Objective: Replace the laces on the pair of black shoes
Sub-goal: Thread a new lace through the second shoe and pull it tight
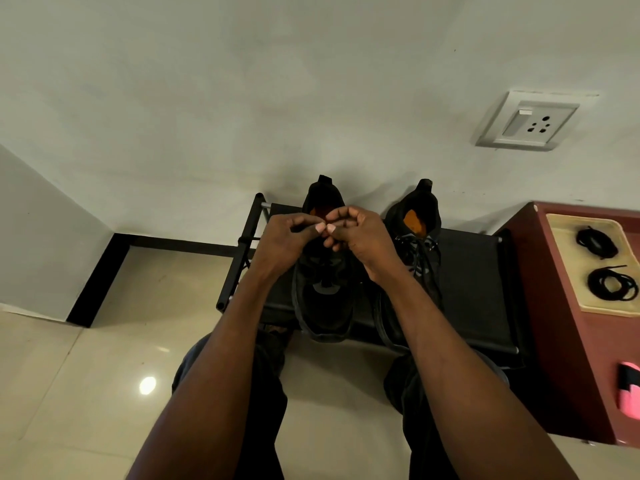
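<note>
- Two black shoes sit side by side on a low black rack (478, 271) against the wall.
- The left shoe (323, 306) is right under both hands. Its toe points to 6 o'clock and its heel to 12 o'clock.
- The right shoe (415, 233) is at 3 o'clock from the hands, just beside the right wrist. You can see orange inside it.
- The left hand (282, 239) is over the top of the left shoe. Its fingers are curled in, and the thumb and first finger are pressed together in a pinch.
- The right hand (358, 235) is just beside it at 3 o'clock. Its fingers are curled in too, with a pinch at the tips.
- The two thumbs almost touch over the mouth of the left shoe.
- It is too dark to see what the fingers pinch. It may be a lace, but I cannot tell.
- The right shoe has a black lace (420, 252) in it. The lace looks loose and messy.
- A cream tray (568, 268) sits on a dark red cabinet (557, 348) at 3 o'clock from the shoes, well apart from the hands.
- Two black lace bundles lie in the tray. One bundle (596, 242) is at 12 o'clock and the other bundle (613, 284) is at 6 o'clock from it.
- So the count is two shoes, two hands, two lace bundles and one tray.
- A pink and black thing (628, 389) lies on the cabinet at 6 o'clock from the tray.
- A white wall socket (528, 121) is at 1 o'clock from the shoes.
</note>
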The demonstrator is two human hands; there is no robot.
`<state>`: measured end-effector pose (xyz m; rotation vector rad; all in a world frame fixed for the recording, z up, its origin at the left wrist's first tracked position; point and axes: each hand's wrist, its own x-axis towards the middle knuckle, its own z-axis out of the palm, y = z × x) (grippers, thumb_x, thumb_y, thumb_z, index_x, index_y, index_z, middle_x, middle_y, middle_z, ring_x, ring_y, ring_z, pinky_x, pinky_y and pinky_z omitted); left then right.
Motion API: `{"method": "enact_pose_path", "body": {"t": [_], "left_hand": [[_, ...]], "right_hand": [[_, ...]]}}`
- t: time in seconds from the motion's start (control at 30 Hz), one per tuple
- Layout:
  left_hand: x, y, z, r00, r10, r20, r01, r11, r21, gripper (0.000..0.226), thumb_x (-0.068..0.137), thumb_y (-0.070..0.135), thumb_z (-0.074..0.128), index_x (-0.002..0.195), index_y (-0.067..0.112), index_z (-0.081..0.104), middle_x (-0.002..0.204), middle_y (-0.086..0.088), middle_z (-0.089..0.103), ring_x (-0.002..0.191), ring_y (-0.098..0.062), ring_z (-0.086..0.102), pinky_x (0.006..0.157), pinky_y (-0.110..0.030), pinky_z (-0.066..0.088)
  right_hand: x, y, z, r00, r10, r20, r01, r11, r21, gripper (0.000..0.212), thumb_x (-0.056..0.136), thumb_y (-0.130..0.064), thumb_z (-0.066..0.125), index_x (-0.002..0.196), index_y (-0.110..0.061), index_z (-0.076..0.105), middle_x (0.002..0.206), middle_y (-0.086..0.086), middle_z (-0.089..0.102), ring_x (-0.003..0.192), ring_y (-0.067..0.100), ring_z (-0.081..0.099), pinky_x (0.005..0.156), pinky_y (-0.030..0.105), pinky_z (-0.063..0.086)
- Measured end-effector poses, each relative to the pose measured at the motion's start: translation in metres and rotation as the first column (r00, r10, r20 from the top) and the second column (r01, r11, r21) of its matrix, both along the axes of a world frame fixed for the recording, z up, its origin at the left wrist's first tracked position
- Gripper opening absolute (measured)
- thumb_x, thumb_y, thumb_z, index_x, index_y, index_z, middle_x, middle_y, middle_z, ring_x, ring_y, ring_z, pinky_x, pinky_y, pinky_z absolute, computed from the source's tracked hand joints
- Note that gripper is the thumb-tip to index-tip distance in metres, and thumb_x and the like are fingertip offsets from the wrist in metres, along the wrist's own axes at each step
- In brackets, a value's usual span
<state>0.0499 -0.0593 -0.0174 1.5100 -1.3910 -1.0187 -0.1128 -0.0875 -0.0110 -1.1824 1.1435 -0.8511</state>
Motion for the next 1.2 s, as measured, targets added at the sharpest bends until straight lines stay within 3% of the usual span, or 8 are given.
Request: {"method": "enact_pose_path", "body": {"t": [0.27, 0.33, 0.4, 0.5, 0.6, 0.87, 1.0, 1.2], "left_hand": [[-0.007, -0.002, -0.004, 0.997, 0.075, -0.004, -0.076, 0.997, -0.022, 0.011, 0.093, 0.012, 0.068, 0.099, 0.011, 0.076, 0.092, 0.004, 0.075, 0.088, -0.002, 0.069, 0.079, -0.011, 0.05], [-0.009, -0.005, -0.008, 0.988, 0.14, 0.062, -0.137, 0.989, -0.061, 0.011, 0.094, 0.013, 0.066, 0.098, 0.011, 0.076, 0.092, 0.004, 0.074, 0.088, -0.004, 0.067, 0.08, -0.013, 0.049], [-0.009, -0.007, -0.014, 0.959, 0.197, 0.205, -0.176, 0.978, -0.114, 0.012, 0.094, 0.013, 0.065, 0.1, 0.011, 0.076, 0.096, 0.001, 0.072, 0.091, -0.009, 0.065, 0.083, -0.016, 0.047], [-0.009, -0.012, -0.025, 0.898, 0.209, 0.386, -0.146, 0.972, -0.185, 0.014, 0.093, 0.012, 0.065, 0.101, 0.012, 0.077, 0.095, -0.001, 0.065, 0.1, -0.022, 0.058, 0.092, -0.039, 0.048], [-0.015, -0.015, -0.027, 0.857, 0.18, 0.484, -0.101, 0.978, -0.185, 0.016, 0.092, 0.012, 0.065, 0.103, 0.013, 0.077, 0.09, 0.001, 0.056, 0.099, -0.023, 0.052, 0.091, -0.048, 0.045], [-0.028, -0.016, -0.028, 0.742, 0.135, 0.657, 0.052, 0.965, -0.256, 0.02, 0.088, 0.012, 0.058, 0.099, 0.011, 0.075, 0.099, -0.01, 0.059, 0.1, -0.032, 0.053, 0.091, -0.047, 0.037], [-0.026, -0.021, -0.023, 0.701, 0.029, 0.713, 0.144, 0.973, -0.182, 0.02, 0.091, 0.01, 0.059, 0.104, 0.013, 0.074, 0.11, -0.009, 0.053, 0.11, -0.028, 0.045, 0.099, -0.043, 0.03], [-0.022, -0.029, -0.017, 0.711, -0.077, 0.699, 0.178, 0.981, -0.073, 0.018, 0.09, 0.01, 0.06, 0.1, 0.01, 0.075, 0.121, -0.01, 0.047, 0.118, -0.031, 0.037, 0.102, -0.044, 0.032]], "right_hand": [[0.005, -0.001, -0.005, 0.997, -0.07, -0.039, 0.067, 0.995, -0.071, 0.01, 0.094, -0.001, 0.063, 0.104, -0.002, 0.06, 0.076, 0.008, 0.068, 0.061, 0.014, 0.064, 0.058, 0.025, 0.05], [0.004, -0.004, -0.009, 0.976, -0.067, -0.205, 0.04, 0.99, -0.136, 0.017, 0.099, -0.006, 0.054, 0.113, -0.009, 0.065, 0.086, 0.006, 0.069, 0.063, 0.011, 0.06, 0.061, 0.027, 0.047], [0.003, -0.007, -0.016, 0.888, -0.013, -0.46, -0.086, 0.977, -0.194, 0.037, 0.1, -0.005, 0.044, 0.127, -0.022, 0.065, 0.109, 0.006, 0.069, 0.078, 0.012, 0.062, 0.07, 0.028, 0.044], [0.001, -0.008, -0.023, 0.754, 0.077, -0.653, -0.242, 0.956, -0.168, 0.05, 0.094, -0.003, 0.042, 0.134, -0.029, 0.06, 0.127, 0.012, 0.063, 0.102, 0.026, 0.062, 0.073, 0.028, 0.044], [0.0, -0.008, -0.022, 0.736, 0.045, -0.675, -0.236, 0.952, -0.194, 0.045, 0.095, -0.004, 0.044, 0.132, -0.026, 0.058, 0.126, 0.012, 0.062, 0.103, 0.028, 0.06, 0.078, 0.034, 0.049], [-0.01, -0.012, -0.02, 0.781, 0.006, -0.625, -0.162, 0.968, -0.193, 0.029, 0.092, -0.003, 0.047, 0.108, -0.025, 0.057, 0.089, 0.006, 0.062, 0.07, 0.021, 0.058, 0.054, 0.026, 0.043], [-0.012, -0.012, -0.022, 0.809, 0.008, -0.588, -0.148, 0.971, -0.19, 0.027, 0.094, -0.002, 0.049, 0.106, -0.023, 0.059, 0.076, -0.002, 0.055, 0.059, 0.012, 0.052, 0.045, 0.012, 0.035], [-0.012, -0.012, -0.023, 0.834, 0.003, -0.552, -0.125, 0.975, -0.184, 0.026, 0.092, 0.0, 0.052, 0.107, -0.019, 0.061, 0.069, -0.008, 0.052, 0.054, 0.007, 0.049, 0.044, 0.011, 0.034]]}}
